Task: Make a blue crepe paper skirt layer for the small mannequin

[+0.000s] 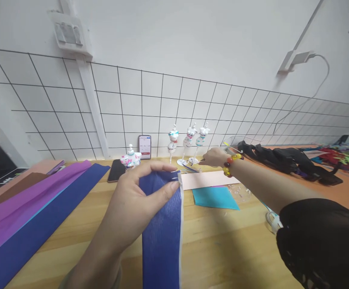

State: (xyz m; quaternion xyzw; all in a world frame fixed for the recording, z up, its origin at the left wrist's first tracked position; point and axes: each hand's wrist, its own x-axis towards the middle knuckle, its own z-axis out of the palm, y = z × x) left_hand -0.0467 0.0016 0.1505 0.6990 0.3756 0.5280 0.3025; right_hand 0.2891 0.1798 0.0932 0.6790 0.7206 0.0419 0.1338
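Head view: a left hand (pixel 126 208), at the center of the frame, pinches the upper end of a blue strip (pixel 162 245) between thumb and fingers above a wooden tabletop (pixel 210 249). The strip's long axis runs almost straight from that grip to the bottom edge of the frame, toward the wearer, with a pale border down its right side.

Well apart from it, a right hand (pixel 214 157) extends beyond the strip's upper end and to its right, wearing a beaded bracelet (pixel 228 163). Its fingers are bunched beside small items near the stand bases; whether they are closed on anything cannot be told. The left hand, touching the strip, is the nearer of the two.

Between the outstretched right arm and the strip lie a pale pink piece (pixel 207 180) and a teal piece (pixel 215 198). Small white dress forms, among them one with a red accent (pixel 173 138), stand against the gridded wall, upper center, near a lit phone (pixel 145 147) propped upright.
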